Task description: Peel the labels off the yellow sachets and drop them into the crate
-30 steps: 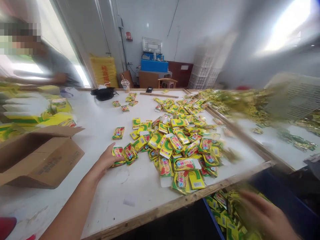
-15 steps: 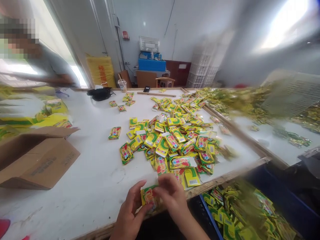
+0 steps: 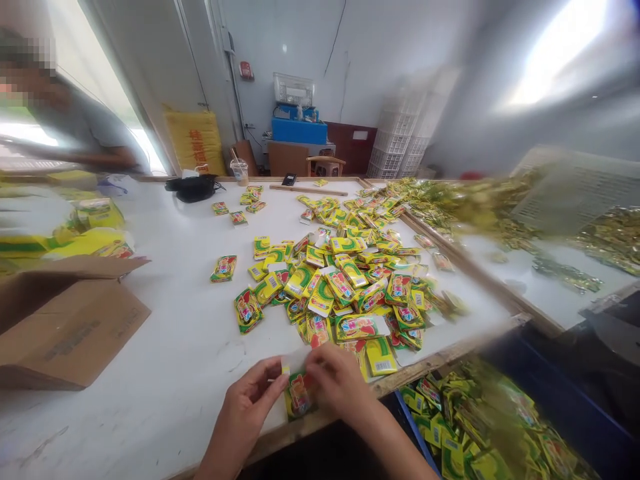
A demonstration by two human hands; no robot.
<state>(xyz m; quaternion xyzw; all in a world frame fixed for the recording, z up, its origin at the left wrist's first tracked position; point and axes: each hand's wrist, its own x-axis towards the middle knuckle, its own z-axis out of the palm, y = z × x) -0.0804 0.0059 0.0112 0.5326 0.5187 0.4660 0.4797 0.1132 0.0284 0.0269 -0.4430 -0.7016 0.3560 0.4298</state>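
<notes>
Both my hands meet at the near edge of the white table (image 3: 165, 347). My left hand (image 3: 247, 403) and my right hand (image 3: 335, 380) pinch one yellow-green snack packet (image 3: 299, 393) between them, fingers closed on its sides. Just beyond my hands lies a spread-out heap of the same packets (image 3: 345, 280). A single packet (image 3: 223, 268) lies apart to the left of the heap.
An open cardboard box (image 3: 60, 320) lies on its side at the left. A blue bin of packets (image 3: 480, 433) sits below the table edge at the right. Another person (image 3: 75, 127) works at the far left. A black bag (image 3: 193, 187) and a cup (image 3: 241, 172) stand at the far edge.
My left hand left the packets on the table and my right hand came up from the blue bin; both now hold one packet at the near edge. The view shifted slightly.
</notes>
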